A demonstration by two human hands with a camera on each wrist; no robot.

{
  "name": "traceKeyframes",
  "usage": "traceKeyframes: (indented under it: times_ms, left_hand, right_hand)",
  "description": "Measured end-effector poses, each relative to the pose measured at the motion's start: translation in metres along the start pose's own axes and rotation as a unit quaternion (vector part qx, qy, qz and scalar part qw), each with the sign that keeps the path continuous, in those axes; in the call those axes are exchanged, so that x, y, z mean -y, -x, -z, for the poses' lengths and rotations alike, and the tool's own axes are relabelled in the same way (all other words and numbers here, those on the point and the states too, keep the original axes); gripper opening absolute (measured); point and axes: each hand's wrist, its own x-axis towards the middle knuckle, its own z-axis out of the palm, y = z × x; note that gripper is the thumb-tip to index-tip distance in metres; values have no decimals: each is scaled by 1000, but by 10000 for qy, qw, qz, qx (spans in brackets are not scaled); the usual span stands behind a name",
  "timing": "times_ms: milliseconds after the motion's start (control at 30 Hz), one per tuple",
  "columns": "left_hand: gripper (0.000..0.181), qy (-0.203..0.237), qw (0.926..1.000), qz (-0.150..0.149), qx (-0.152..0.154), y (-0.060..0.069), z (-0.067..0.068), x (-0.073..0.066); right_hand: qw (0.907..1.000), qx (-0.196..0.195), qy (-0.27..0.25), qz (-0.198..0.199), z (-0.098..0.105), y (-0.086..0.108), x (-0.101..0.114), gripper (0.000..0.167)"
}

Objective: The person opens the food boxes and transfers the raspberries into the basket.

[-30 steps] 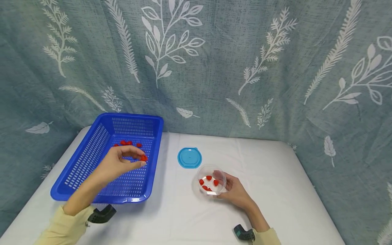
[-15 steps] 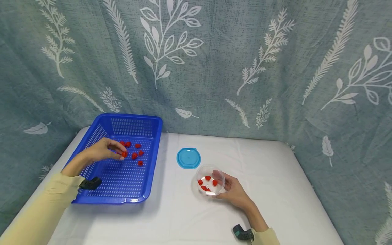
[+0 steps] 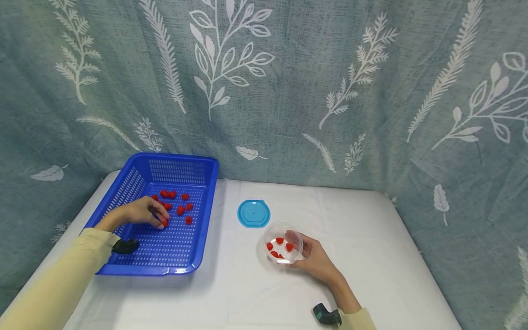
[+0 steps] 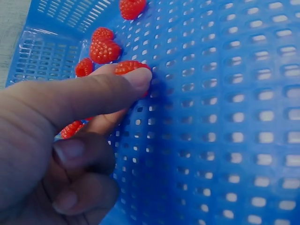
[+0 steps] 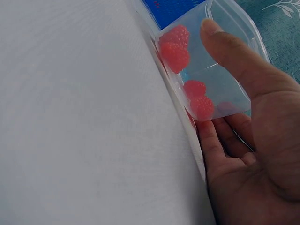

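Inside the blue basket (image 3: 177, 256), my left hand (image 3: 142, 211) pinches a red raspberry (image 4: 126, 67) between thumb and index finger, low over the perforated floor. Several other raspberries (image 3: 180, 210) lie loose around and beyond the fingertips. My right hand (image 3: 317, 259) grips a clear plastic cup (image 3: 284, 229) from its right side, thumb along the wall and fingers beneath and behind it. Several raspberries (image 5: 176, 56) rest in the bottom of the cup, which stands on the white cloth.
A light blue lid (image 3: 254, 213) lies flat between basket and cup, a little farther back. White cloth (image 3: 363, 229) covers the table. A grey-green curtain (image 3: 280, 91) with leaf prints hangs behind the table.
My left hand has moved left across the basket, then slightly toward the near side, with a raspberry at its fingertips. The right hand and cup have stayed in place.
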Motion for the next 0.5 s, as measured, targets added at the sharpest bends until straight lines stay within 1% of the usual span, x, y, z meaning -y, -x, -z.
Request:
traceKeyframes:
  times_ms: [167, 267, 333, 400, 433, 500]
  left_hand:
    - [29, 87, 10000, 48, 13, 0, 1, 0]
    - [31, -69, 9999, 80, -93, 1, 5, -1]
    - [35, -189, 9995, 136, -217, 2, 7, -2]
    - [40, -186, 9990, 156, -372, 3, 10, -4]
    - [41, -95, 9988, 159, -454, 4, 11, -7]
    - [45, 77, 9975, 73, -694, 6, 13, -13]
  right_hand:
    - [10000, -19, -37, -22, 0, 1, 0, 87]
    - [10000, -30, -28, 8, 0, 1, 0, 86]
    - [10000, -34, -45, 41, 0, 1, 0, 86]
    - [9999, -21, -76, 83, 0, 1, 0, 86]
    - [9999, -10, -80, 84, 0, 1, 0, 86]
    - [10000, -21, -67, 59, 0, 1, 1, 86]
